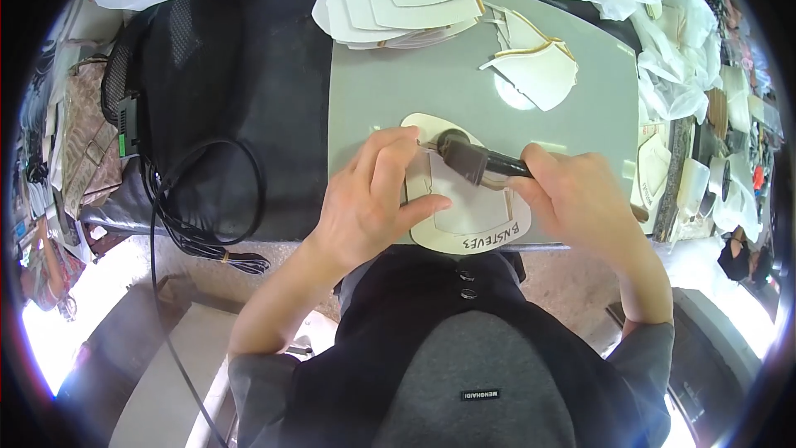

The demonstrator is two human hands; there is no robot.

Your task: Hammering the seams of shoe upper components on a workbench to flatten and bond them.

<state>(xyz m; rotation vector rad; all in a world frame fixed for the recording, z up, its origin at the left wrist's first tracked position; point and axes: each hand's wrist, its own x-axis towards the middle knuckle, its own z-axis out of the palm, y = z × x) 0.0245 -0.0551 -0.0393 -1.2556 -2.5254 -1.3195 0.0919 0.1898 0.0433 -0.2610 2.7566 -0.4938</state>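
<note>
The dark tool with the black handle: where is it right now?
In the head view, the dark tool is right of centre, held in the right hand, its head over the upper part of the rounded cream board.

The bare left hand (361, 187) is being held arched, back upward, with its fingers bent and its thumb spread apart. The bare right hand (576, 191) is being curled into a closed grip, while both bare forearms (282, 299) are being angled forward.
</note>
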